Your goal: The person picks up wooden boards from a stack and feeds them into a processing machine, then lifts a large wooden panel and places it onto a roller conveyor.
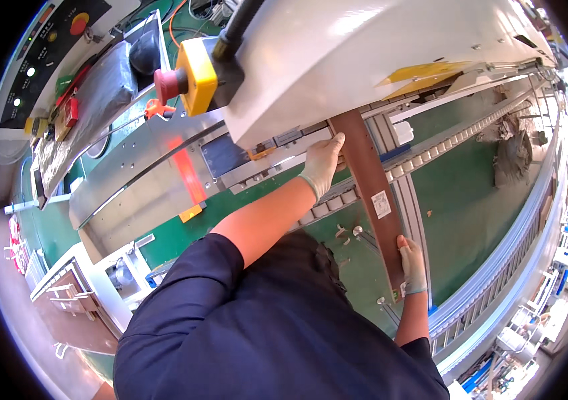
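Note:
A long, narrow brown board [367, 170] with a white label [381, 205] slants across the roller rail, its far end at the white machine housing [337, 60]. Along its left edge, near that far end, my left hand [324, 162] is closed, thumb uppermost and the other fingers partly hidden. Closer to my body, my right hand [413, 263] grips the right edge by the near end, with its thumb on the board's face. Both hands wear pale gloves. Beneath the board runs the rail with white rollers [424, 157].
A red stop button [169, 85] on a yellow box juts out at upper left. Left of my arm lies a metal guide plate [140, 190] with red light across it. A control panel [47, 53] stands far left. At right curves a blue-grey roller conveyor [497, 280].

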The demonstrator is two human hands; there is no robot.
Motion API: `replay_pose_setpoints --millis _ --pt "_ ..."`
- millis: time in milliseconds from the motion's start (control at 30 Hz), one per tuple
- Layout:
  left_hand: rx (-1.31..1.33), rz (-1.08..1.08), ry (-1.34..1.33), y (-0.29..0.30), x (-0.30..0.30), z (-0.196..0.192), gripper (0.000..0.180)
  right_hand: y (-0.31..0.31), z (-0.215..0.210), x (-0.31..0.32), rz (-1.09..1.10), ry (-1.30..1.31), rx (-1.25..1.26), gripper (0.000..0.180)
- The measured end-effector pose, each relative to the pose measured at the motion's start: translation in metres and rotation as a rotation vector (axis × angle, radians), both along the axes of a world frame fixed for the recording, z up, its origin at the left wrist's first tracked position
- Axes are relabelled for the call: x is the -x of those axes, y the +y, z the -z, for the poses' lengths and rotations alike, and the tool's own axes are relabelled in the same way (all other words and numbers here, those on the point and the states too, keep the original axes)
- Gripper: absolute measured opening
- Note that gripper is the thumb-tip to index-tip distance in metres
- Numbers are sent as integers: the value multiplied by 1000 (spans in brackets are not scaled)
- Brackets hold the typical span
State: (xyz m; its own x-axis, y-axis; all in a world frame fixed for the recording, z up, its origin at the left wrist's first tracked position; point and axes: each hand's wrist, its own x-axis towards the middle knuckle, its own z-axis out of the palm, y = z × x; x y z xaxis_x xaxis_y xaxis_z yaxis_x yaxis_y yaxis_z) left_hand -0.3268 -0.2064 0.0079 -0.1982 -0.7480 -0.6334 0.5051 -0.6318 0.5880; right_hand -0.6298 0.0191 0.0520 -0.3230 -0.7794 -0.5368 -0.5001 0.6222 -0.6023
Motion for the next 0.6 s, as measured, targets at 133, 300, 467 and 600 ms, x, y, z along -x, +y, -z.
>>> replay_pose_setpoints --millis 133,300,467,600 --pt "70 38 -77 -27 44 4 40 -24 -1 42 56 17 17 59" --pt "374 404 -414 -31 30 35 44 -85 -8 20 -172 689 339 52" --pt "898 1032 -876 56 -119 41 53 -122 23 -138 -512 690 956 49" --pt "539 776 -1132 170 -305 13 54 -86 36 -300 -937 337 681 26"
